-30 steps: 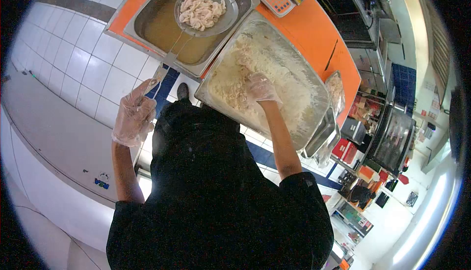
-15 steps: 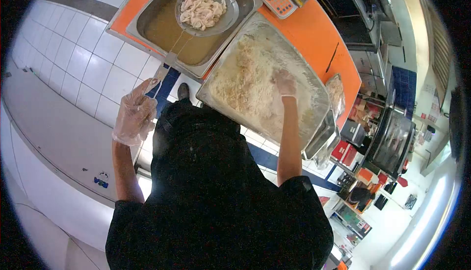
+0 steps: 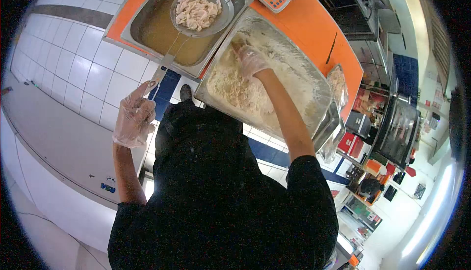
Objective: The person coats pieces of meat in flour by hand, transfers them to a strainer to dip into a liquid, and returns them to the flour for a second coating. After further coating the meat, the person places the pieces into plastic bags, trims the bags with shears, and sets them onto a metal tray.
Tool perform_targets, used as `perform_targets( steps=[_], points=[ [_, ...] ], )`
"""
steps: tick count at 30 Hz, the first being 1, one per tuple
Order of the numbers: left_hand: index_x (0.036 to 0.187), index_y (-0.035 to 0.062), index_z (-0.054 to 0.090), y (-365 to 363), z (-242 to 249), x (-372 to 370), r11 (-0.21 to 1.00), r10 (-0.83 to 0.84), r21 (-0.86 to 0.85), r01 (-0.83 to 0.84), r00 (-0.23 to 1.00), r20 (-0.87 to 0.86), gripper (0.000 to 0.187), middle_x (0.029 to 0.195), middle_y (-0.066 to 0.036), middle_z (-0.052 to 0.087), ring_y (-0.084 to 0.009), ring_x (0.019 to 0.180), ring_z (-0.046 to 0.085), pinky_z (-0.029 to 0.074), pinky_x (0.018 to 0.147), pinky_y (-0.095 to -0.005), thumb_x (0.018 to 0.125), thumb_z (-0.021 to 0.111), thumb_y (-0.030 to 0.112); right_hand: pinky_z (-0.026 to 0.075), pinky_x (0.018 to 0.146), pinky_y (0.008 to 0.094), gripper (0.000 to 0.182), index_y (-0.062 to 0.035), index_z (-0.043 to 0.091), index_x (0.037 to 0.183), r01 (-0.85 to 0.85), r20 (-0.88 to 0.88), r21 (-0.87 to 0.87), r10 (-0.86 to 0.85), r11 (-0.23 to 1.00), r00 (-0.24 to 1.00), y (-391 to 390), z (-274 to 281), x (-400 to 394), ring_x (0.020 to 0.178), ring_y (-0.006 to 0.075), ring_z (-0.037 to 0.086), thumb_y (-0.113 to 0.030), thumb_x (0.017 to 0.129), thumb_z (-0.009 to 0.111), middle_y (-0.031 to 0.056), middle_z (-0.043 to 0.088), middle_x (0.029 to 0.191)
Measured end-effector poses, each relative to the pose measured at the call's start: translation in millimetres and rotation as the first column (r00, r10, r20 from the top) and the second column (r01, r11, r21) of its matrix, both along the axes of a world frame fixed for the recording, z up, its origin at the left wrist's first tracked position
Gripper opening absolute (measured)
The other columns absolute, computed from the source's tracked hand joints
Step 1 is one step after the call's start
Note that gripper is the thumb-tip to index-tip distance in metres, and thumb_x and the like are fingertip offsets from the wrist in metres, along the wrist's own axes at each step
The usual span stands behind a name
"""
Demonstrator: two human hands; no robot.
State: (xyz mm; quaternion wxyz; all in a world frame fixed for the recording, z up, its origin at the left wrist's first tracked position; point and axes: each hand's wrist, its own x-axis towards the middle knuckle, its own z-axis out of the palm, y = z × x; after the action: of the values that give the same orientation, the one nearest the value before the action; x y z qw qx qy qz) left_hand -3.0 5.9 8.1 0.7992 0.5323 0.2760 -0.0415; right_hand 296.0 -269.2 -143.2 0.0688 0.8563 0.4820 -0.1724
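Left hand (image 3: 134, 118): fingers closed on strainer (image 3: 226, 15) handle.
Right hand (image 3: 254, 63): fingers in flour (image 3: 294, 81), centre; opening cannot be determined.
Strainer position: upper centre-left, above liquid, bearing pale pieces (image 3: 197, 13).

Moving the right hand (image 3: 253, 62) back across the tray (image 3: 203, 93). Now working in powder (image 3: 289, 76) nearer the basin (image 3: 129, 30).
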Motion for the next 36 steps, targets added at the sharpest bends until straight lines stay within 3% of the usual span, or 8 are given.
perform_targets(
  steps=[5,8,14,20,22,28,30,36],
  points=[
    [0.137,0.0008,0.044,-2,2,-3,1.0,0.018,-0.008,-0.018,1.0,0.002,0.054,0.064,0.004,0.043,-0.0035,0.05,0.038,0.028,0.04,-0.0191,0.088,0.062,0.013,0.05,0.085,0.0441,0.042,-0.0001,0.056,0.115,0.019,0.097,-0.193,0.0,0.981,0.995,-2,31,-16,0.097,0.0363,0.061,-0.028,0.085,0.051,0.0219,0.061,0.109],
    [0.137,-0.0002,0.044,0,-1,-6,0.999,0.014,-0.033,-0.014,1.0,0.013,0.052,0.064,0.003,0.044,-0.0037,0.051,0.038,0.029,0.039,-0.0193,0.089,0.061,0.012,0.052,0.077,0.0429,0.032,0.0003,0.06,0.105,0.058,-0.13,-0.008,-0.058,0.998,0.99,-28,-1,-16,0.091,0.0347,0.063,-0.024,0.086,0.051,0.0221,0.062,0.104],
    [0.137,-0.0007,0.044,2,2,-6,1.0,0.016,-0.014,-0.016,0.999,-0.027,0.05,0.065,0.002,0.045,-0.0039,0.051,0.039,0.032,0.038,-0.0184,0.089,0.057,0.005,0.052,0.072,0.0437,0.016,-0.0058,0.063,0.086,-0.143,0.198,0.299,0.085,0.944,0.976,-67,-25,-12,0.088,0.0319,0.063,-0.017,0.086,0.052,0.0177,0.064,0.095],
    [0.137,0.0002,0.045,6,-12,-9,0.991,0.022,-0.136,-0.011,0.997,0.08,0.051,0.066,0.001,0.046,-0.0041,0.051,0.041,0.033,0.037,-0.0176,0.088,0.059,0.006,0.052,0.068,0.0388,0.019,-0.0058,0.065,0.09,0.179,0.289,0.326,-0.278,0.928,0.916,-84,2,-1,0.082,0.0244,0.064,-0.023,0.082,0.06,0.0131,0.066,0.088],
    [0.137,0.0006,0.045,2,2,-6,0.998,0.027,-0.055,-0.027,1.0,0.006,0.051,0.066,0.001,0.047,-0.0041,0.051,0.041,0.033,0.037,-0.0177,0.088,0.06,0.007,0.052,0.067,0.0328,0.022,-0.0061,0.066,0.095,0.799,-0.392,0.358,-0.698,0.483,0.598,-54,64,-11,0.076,0.0162,0.062,-0.021,0.079,0.066,0.0088,0.066,0.087],
    [0.136,0.0001,0.046,0,5,-4,1.0,0.009,-0.024,-0.011,0.999,-0.053,0.049,0.062,0.001,0.047,-0.0033,0.044,0.038,0.032,0.036,-0.0192,0.09,0.061,0.01,0.05,0.066,0.0242,0.019,-0.0033,0.066,0.097,0.869,-0.829,0.491,-0.275,0.054,0.486,16,145,0,0.074,0.0109,0.06,-0.008,0.078,0.068,0.0021,0.066,0.082],
    [0.136,0.0001,0.046,1,3,-5,1.0,-0.015,-0.02,0.014,0.999,-0.039,0.049,0.062,0.001,0.048,-0.0031,0.043,0.038,0.032,0.036,-0.0192,0.09,0.06,0.01,0.052,0.07,0.0283,0.025,-0.0047,0.066,0.102,0.742,-0.63,0.567,-0.392,0.358,0.671,47,184,4,0.078,0.0137,0.064,-0.013,0.078,0.07,0.0048,0.068,0.084],
    [0.136,-0.0019,0.044,-2,-10,-5,0.993,-0.078,0.088,0.081,0.996,-0.038,0.05,0.058,0.001,0.049,-0.0037,0.041,0.04,0.033,0.036,-0.0201,0.091,0.059,0.013,0.052,0.08,0.0338,0.028,-0.0103,0.067,0.108,0.082,-0.01,0.741,-0.111,0.667,0.994,94,151,30,0.083,0.0226,0.067,-0.025,0.084,0.065,0.0099,0.069,0.099]
  ],
)
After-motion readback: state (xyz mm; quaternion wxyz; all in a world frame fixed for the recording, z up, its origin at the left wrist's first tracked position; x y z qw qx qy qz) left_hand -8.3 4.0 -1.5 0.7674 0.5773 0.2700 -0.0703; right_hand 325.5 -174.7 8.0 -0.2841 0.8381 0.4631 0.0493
